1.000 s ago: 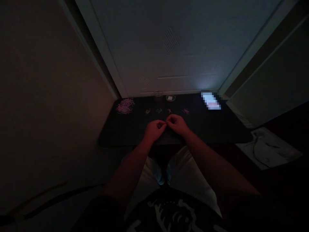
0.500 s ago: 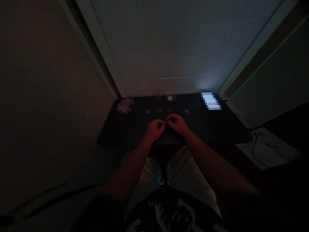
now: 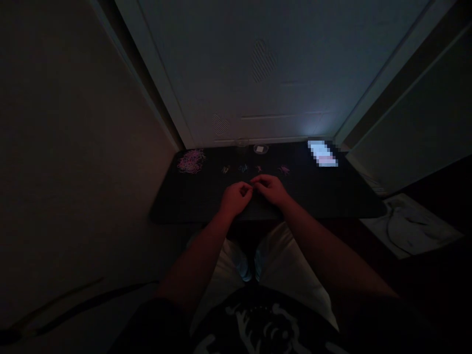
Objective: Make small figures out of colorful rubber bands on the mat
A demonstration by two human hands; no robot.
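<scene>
Two bare hands over a dark table, with one large heap and four small clusters of thin pieces

Table, one: a black, flat-topped table (image 3: 324, 196) with rounded front corners and a faintly grained surface.

Hands, two, near the table's front edge, tips almost meeting. Left hand (image 3: 235, 199): thumb and forefinger curved into a ring, their ends brought together; whether anything is pinched there is too dark to tell. Right hand (image 3: 272, 190): fingers bent and close-set, forefinger reaching toward the left hand's tips; its hold, if any, cannot be told.

Heap, one: a tangled pink-and-purple heap of thin, string-like pieces (image 3: 191, 162), at the table's far left corner; pieces too many to count.

Clusters, four, in a row beyond the hands, left to right: a pale yellowish cluster (image 3: 225, 169), a bluish cluster (image 3: 243, 168), a small pink cluster (image 3: 259, 168), and a pinkish-purple cluster (image 3: 283, 170). Materials and piece counts unclear.

Containers, two, near the back edge: a faint, clear round container (image 3: 242, 142) and a shallow, clear round dish (image 3: 261, 149) bearing one white square.

Bright object, one: a glowing, pixel-blurred rectangle (image 3: 322, 153), far right.

Backdrop: a smooth white panel (image 3: 206, 64) with two ridged heart reliefs (image 3: 263, 61).
</scene>
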